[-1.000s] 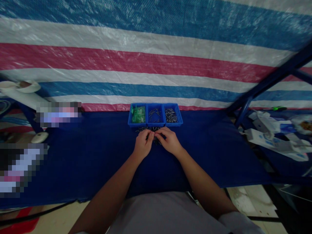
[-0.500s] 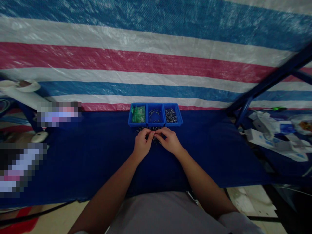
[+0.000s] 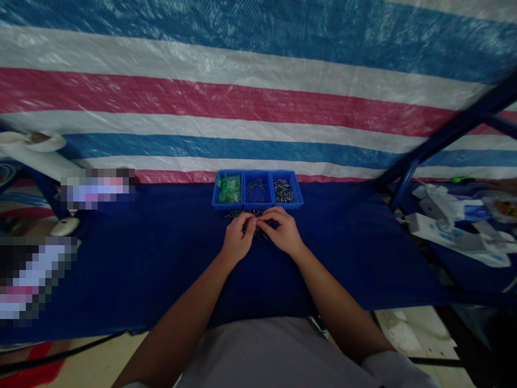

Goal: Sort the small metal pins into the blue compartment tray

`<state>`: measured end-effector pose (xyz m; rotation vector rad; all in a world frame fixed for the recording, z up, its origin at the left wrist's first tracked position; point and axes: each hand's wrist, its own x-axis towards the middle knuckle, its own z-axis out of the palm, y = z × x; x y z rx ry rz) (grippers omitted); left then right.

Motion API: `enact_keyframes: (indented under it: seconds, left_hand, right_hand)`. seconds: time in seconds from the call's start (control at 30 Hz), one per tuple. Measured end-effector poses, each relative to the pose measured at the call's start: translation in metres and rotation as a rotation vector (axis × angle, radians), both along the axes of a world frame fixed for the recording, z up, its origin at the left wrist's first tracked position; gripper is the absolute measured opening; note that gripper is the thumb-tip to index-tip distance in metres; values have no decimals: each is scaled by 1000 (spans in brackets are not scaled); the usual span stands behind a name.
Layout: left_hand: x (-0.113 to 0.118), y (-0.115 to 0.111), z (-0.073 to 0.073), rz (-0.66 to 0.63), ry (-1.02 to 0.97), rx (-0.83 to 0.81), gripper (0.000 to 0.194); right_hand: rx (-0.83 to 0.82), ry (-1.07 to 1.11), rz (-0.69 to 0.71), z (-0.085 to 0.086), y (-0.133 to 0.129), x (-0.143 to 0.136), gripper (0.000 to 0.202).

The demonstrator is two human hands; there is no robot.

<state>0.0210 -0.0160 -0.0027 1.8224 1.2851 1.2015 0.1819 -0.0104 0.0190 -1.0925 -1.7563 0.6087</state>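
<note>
My left hand and my right hand meet at their fingertips over a loose pile of thin metal pins, which look like screws or rivets. Both hands are pinched closed; whatever lies between the fingertips is too small to make out. Just beyond them stand three joined blue bins. Small green bags fill the left bin. A few thin pins lie scattered in the middle bin, and many more pins crowd the right bin.
A dark blue cloth covers the table. Behind it hangs a striped tarp. On the right are a blue metal frame, white boxes and a plastic container. Blurred-out items and a white rounded object lie left.
The fingers of my right hand have shifted slightly at the pinch. My left hand and the bins stay practically where they were.
</note>
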Motion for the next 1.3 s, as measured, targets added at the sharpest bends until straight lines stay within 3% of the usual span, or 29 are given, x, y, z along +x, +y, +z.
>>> enact_keyframes:
  seconds: [0.27, 0.4, 0.53, 0.73, 0.97, 1.3]
  left_hand:
    - [4, 0, 2, -32, 10, 67, 11]
    - [3, 1, -1, 0, 23, 94, 17]
    - [2, 2, -4, 10, 27, 117, 15]
    - [3, 2, -4, 33, 41, 100, 15]
    - [1, 2, -3, 55, 72, 71, 17]
    - [1, 2, -1, 50, 48, 64, 15]
  right_hand:
    - [-277, 302, -10, -8, 3, -4, 13]
    - [-391, 463, 34, -11, 5, -5, 18]
    - [-450, 508, 51, -14, 7, -6, 23]
    - [-423, 459, 59, -15, 6, -5, 24]
    - [-233, 297, -22, -9, 4, -3, 24]
    - [-160, 120, -74, -8, 3, -1, 13]
